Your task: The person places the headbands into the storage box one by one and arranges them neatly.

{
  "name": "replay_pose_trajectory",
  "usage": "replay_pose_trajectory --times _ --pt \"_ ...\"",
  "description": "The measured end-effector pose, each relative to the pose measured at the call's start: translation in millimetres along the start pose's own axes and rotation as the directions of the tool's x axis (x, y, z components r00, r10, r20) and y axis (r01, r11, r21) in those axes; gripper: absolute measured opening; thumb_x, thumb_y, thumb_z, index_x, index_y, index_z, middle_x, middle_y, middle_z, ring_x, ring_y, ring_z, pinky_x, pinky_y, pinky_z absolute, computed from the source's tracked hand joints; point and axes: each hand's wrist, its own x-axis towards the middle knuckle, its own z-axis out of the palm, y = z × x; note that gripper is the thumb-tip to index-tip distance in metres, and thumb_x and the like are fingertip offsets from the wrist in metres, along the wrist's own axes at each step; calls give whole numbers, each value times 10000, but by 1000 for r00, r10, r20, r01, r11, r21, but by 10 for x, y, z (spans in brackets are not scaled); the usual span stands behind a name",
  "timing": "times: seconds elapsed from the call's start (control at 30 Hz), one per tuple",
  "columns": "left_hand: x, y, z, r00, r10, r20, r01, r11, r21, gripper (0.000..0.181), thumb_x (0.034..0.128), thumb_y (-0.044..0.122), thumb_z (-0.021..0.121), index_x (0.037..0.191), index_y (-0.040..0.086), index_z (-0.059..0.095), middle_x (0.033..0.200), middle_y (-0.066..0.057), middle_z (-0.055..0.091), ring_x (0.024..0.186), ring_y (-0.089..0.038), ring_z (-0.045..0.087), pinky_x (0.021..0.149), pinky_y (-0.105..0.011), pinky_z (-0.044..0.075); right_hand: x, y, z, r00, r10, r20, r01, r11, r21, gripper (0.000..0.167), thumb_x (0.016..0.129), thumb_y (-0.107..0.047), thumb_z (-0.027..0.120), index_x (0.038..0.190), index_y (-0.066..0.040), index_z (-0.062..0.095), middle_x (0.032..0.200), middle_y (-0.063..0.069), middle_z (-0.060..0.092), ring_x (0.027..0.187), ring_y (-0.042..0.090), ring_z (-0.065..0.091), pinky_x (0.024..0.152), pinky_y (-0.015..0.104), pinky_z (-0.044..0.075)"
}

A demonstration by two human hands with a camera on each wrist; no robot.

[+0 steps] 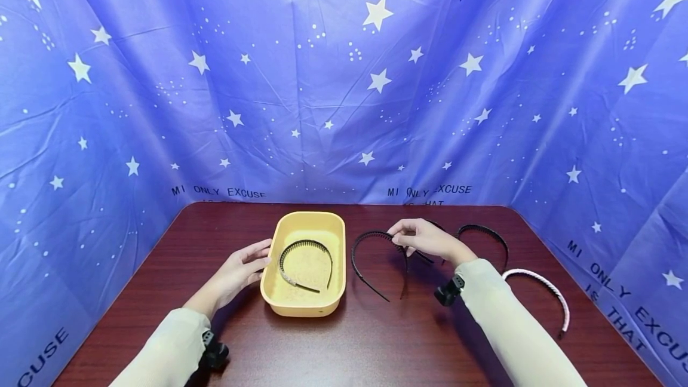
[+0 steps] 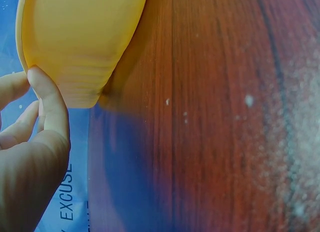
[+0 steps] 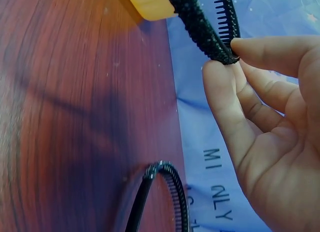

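Between the thumb and fingers of my right hand (image 1: 424,237) is a black headband (image 1: 371,234), pinched on its arch and tilted above the table. The right wrist view shows comb-like teeth inside this headband (image 3: 192,21) and dark glittery beading outside. My left hand (image 1: 236,273) touches the left side of a yellow rectangular basin (image 1: 303,310). From the left wrist, the thumb and a fingertip meet the rim of the basin (image 2: 80,46). Another black toothed headband (image 1: 306,242) lies inside the basin, one arm of it partly light and glittery.
Right of the basin, a black headband (image 1: 491,232) and a pale pink-white headband (image 1: 545,284) rest on the dark red table (image 1: 365,345). Another black headband (image 1: 426,258) lies partly hidden behind my right hand. Blue star-printed cloth (image 1: 322,76) hangs around the table.
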Motion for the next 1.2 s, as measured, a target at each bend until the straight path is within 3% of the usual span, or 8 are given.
replay_pose_trajectory --times 0.33,0.57,1.0,1.2 --pt "-3 21 -1 1000 -3 -7 3 1000 7 617 1012 38 560 1543 -62 260 1465 -343 369 1114 -170 599 915 -322 540 158 -136 108 999 3 33 -3 1000 -8 276 1005 -173 608 1223 -4 631 1062 217 639 865 231 621 769 448 583" --pt "2 26 -1 1000 -4 -6 4 1000 9 620 1013 48 562 1544 -58 261 1473 -335 365 1119 -161 594 925 -323 536 288 -241 156 999 2 47 -2 1000 2 254 994 -136 594 1211 -12 636 1008 116 652 852 181 582 764 439 583" --pt "10 18 -15 1000 -5 -3 5 1000 6 619 1015 50 560 1543 -63 257 1469 -339 367 1107 -165 601 909 -321 542 538 -439 281 993 -13 120 11 1000 18 303 970 -160 622 1225 5 627 1110 162 644 812 199 639 763 420 589" --pt "-5 23 3 1000 -9 -4 9 1000 3 616 1015 42 557 1542 -66 257 1471 -345 362 1123 -182 598 912 -323 542 648 -488 364 989 -26 143 15 997 80 328 973 -141 618 1245 42 608 1128 224 624 837 180 608 794 453 582"
